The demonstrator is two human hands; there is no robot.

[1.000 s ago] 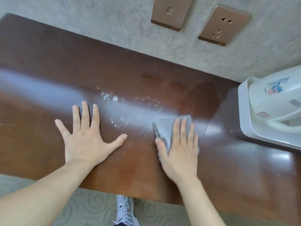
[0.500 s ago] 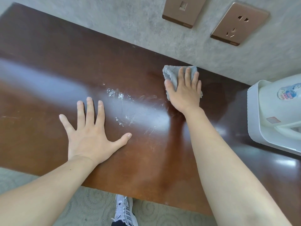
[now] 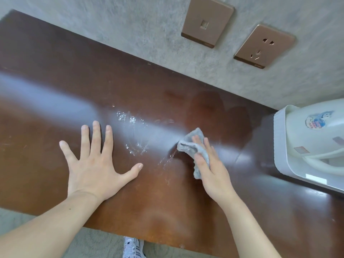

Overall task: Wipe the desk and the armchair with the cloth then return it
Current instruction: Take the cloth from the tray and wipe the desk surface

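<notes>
The dark brown wooden desk [image 3: 55,75] fills the head view, with wet streaks and droplets near its middle. My right hand [image 3: 214,170] presses a crumpled grey cloth [image 3: 189,144] flat onto the desk, fingers straight over it, right of the wet patch. My left hand [image 3: 93,162] lies flat on the desk with fingers spread, left of the streaks. The armchair is not in view.
A white electric kettle [image 3: 316,135] stands in a white tray [image 3: 279,146] at the desk's right edge. Two bronze wall plates, a switch [image 3: 206,25] and a socket [image 3: 264,46], sit on the grey wall behind. A white shoe [image 3: 133,247] shows on the carpet below the front edge.
My right hand first pushed the cloth away to the wall side of the desk, then drew it back toward me to the middle. The left hand stayed in place.
</notes>
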